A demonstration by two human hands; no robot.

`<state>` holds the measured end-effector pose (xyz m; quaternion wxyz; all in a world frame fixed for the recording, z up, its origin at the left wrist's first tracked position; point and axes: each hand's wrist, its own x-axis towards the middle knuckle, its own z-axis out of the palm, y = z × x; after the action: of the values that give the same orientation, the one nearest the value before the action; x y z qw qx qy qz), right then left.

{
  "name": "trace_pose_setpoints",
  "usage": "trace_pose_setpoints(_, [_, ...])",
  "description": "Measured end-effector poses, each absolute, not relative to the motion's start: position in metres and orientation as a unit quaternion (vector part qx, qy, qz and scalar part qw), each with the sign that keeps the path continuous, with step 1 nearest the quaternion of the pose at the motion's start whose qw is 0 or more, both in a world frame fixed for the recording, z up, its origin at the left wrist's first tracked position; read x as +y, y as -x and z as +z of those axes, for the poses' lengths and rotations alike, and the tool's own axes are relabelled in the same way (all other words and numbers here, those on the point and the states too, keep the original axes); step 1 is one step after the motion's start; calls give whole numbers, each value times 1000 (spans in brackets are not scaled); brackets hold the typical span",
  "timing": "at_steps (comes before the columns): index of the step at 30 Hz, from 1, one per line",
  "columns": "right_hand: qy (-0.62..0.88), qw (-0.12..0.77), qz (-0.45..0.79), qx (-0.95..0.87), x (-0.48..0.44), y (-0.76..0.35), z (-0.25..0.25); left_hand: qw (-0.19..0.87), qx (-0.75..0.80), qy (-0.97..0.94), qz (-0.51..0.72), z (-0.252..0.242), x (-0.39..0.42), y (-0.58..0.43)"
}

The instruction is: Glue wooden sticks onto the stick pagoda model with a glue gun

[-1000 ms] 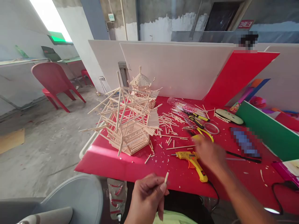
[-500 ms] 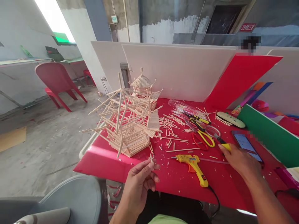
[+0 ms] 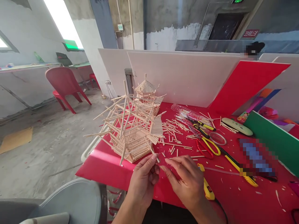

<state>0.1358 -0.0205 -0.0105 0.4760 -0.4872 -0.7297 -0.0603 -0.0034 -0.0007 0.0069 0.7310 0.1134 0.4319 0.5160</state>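
The left hand [image 3: 143,181], at the bottom centre of the frame, is nearly closed, thumb tip against its curled fingers; whether anything is pinched there cannot be told. Just right of it, the right hand [image 3: 188,180] has its fingers half bent and thumb and forefinger tips slightly apart; its grip is unclear too. Partly hidden behind it is a yellow glue gun [image 3: 208,189]. Beyond the left hand, left of centre, the open stick frame [image 3: 137,140] stands on the red table [image 3: 105,166]. Loose sticks [image 3: 171,127] lie right of it, and a yellow-and-black knife [image 3: 251,180] lies toward the lower right.
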Motion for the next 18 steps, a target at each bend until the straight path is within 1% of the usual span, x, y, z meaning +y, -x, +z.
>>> trace_pose_setpoints(6, [453, 499, -82, -734, -8, -121, -8, 746, 414, -118, 507, 7, 4, 6])
trace_pose_setpoints(11, [463, 506, -98, -721, -6, -119, -8, 752, 399, -154, 502, 5, 8, 6])
trace_pose_setpoints(18, [472, 507, -80, -717, 10, -115, -10, 705, 405, -109, 572, 5, 17, 7])
